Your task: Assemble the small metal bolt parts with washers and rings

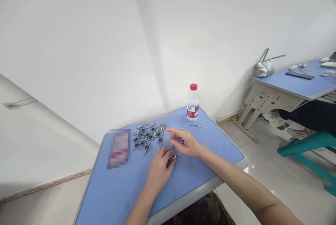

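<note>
My left hand [160, 167] rests on the blue table and pinches a small metal fitting [173, 157] with a dark round part, mostly covered by the fingers. Just above it, my right hand [187, 143] curls its thumb and fingers around what looks like a small screwdriver [172, 136] with a clear handle. Its thin shaft points down at the fitting; whether the tip touches, I cannot tell. Beyond my left hand lies a loose pile of similar metal fittings [147, 137] with black round centres. A few small metal parts [183, 130] lie partly hidden behind my right hand.
A red-capped plastic bottle [193, 104] stands at the table's [118, 193] back corner. Near it lies a slim tool [198, 125]. A blurred-out packet [120, 148] is at the left. White wall borders the back. At right are another desk [291, 81] and a green stool [309, 149].
</note>
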{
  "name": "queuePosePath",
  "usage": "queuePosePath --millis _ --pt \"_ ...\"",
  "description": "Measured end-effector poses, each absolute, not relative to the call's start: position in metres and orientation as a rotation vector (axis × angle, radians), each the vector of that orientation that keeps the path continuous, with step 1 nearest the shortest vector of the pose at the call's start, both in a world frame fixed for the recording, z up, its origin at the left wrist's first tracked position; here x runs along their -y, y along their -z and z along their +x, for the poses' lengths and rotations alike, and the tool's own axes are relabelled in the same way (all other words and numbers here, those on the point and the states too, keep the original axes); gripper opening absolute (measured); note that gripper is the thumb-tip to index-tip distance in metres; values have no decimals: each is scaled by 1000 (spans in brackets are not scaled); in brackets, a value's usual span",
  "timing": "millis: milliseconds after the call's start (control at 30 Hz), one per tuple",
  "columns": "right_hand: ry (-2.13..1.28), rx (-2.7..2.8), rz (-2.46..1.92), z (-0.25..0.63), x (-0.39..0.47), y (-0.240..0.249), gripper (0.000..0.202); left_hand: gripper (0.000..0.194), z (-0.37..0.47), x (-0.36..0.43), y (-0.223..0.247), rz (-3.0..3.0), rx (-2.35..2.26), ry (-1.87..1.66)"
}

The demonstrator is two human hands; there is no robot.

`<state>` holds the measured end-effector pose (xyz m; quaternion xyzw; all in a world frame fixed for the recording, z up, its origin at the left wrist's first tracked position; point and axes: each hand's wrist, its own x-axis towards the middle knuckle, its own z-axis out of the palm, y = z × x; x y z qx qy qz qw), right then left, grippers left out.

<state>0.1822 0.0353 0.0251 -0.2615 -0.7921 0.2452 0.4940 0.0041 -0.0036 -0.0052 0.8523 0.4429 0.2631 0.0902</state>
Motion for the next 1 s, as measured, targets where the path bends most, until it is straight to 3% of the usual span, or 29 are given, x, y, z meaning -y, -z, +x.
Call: queuePosePath --millis 1000 --pt "-764 1749 -593 182 -35 -19 35 9 6 9 -2 2407 -1372 -688"
